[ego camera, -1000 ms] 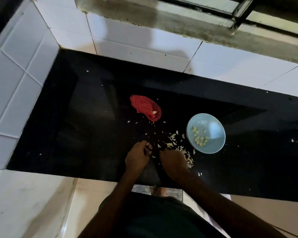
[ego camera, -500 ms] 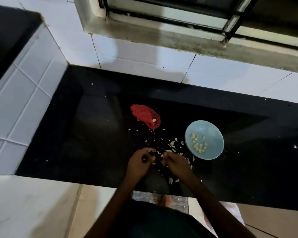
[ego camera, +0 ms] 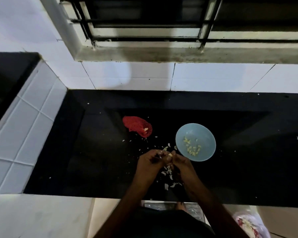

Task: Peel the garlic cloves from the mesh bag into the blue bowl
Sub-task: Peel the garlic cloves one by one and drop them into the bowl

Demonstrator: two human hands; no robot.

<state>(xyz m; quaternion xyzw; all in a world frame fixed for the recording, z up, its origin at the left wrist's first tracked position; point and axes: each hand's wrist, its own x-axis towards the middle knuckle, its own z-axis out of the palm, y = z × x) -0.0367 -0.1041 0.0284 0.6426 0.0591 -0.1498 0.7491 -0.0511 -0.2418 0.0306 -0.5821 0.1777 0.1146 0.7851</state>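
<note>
A black table [ego camera: 93,152] is set into a corner of white tiled wall, below a barred window [ego camera: 144,23].

Nearest, at 6 o'clock on the table, a scatter of pale skins [ego camera: 168,172] is seen under the wrists. Just above it, the left hand [ego camera: 149,163] and the right hand [ego camera: 181,163] are brought together fingertip to fingertip, and a small pale garlic clove [ego camera: 169,154] is pinched between them. At 2 o'clock from the hands, just beside the right one, the blue bowl [ego camera: 203,131] is placed, with a small heap of peeled cloves [ego camera: 193,148] in it. At 11 o'clock, further back, the red mesh bag [ego camera: 136,124] is laid flat, with one clove [ego camera: 146,129] showing at its open end.

The peeling is probably best done with the clove held firmly by one hand while the skin is lifted with a nail of the other. The hands should be kept over the skin pile, so that no husk is dropped into the bowl.

Against the frame of half a second ago, the fingertips are now closed up and the clove is shown more plainly. The bag and bowl are unmoved, and more of the window is taken in by the raised view.
</note>
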